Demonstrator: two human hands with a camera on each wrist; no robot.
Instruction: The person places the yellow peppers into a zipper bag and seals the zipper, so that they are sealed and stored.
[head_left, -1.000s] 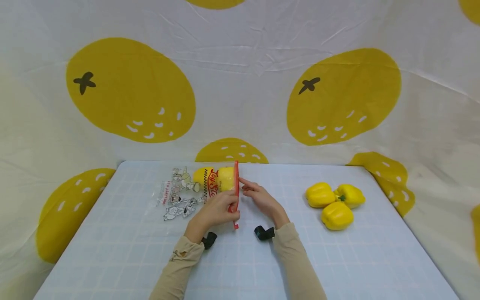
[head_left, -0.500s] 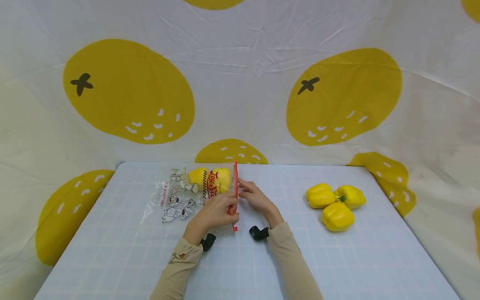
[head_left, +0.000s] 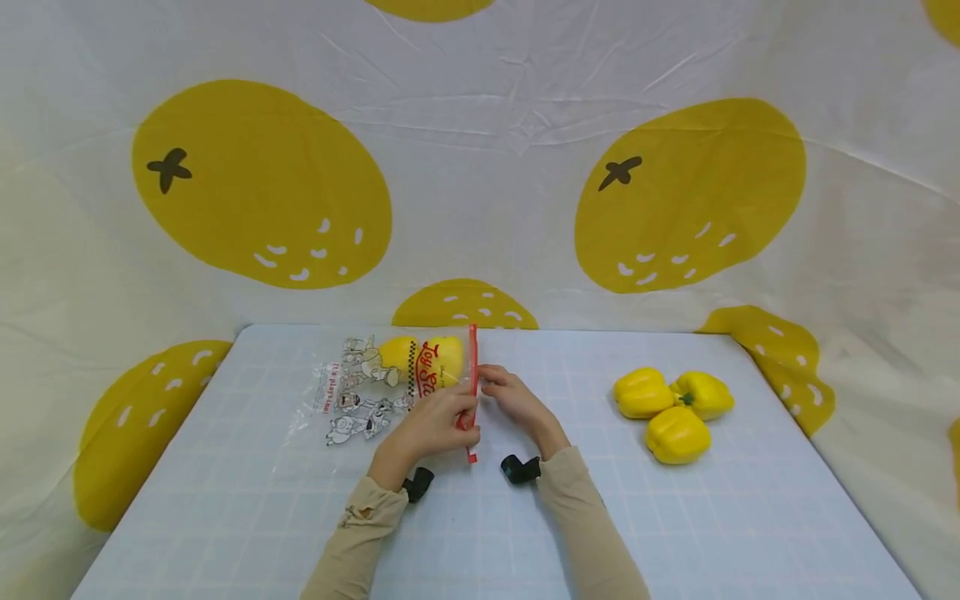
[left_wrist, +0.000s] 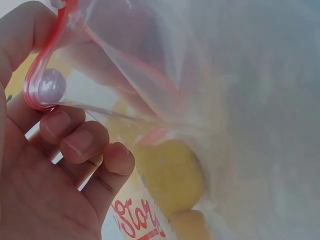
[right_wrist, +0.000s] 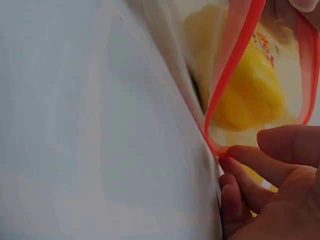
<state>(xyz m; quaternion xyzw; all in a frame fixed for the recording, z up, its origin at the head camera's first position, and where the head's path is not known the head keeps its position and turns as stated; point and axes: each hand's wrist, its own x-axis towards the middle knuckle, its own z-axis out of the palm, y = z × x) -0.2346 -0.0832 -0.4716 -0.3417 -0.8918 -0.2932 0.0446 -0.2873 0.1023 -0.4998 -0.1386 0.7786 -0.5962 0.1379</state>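
A clear zip bag [head_left: 352, 400] with cartoon figures and "Toy Story" lettering lies on its side at the table's back left. Yellow bell peppers [head_left: 446, 354] show through its plastic, near the mouth. My left hand [head_left: 431, 427] pinches the near part of the red zip edge [head_left: 473, 354] between thumb and curled fingers. In the right wrist view the mouth gapes, a bell pepper [right_wrist: 250, 95] inside it. My right hand [head_left: 520, 406] is at the mouth's right side, its fingertips [right_wrist: 237, 152] touching the red rim from outside, the thumb held apart from them.
Three loose yellow bell peppers [head_left: 677, 435] sit grouped on the right side of the pale checked table [head_left: 480, 542]. A black wrist camera [head_left: 519, 469] sits at each sleeve. A fruit-printed cloth [head_left: 480, 192] hangs behind the table.
The peppers in the bag have shifted a little left, away from the mouth. My right hand has moved slightly left and its fingertips are lower along the rim. The left hand keeps its grip.
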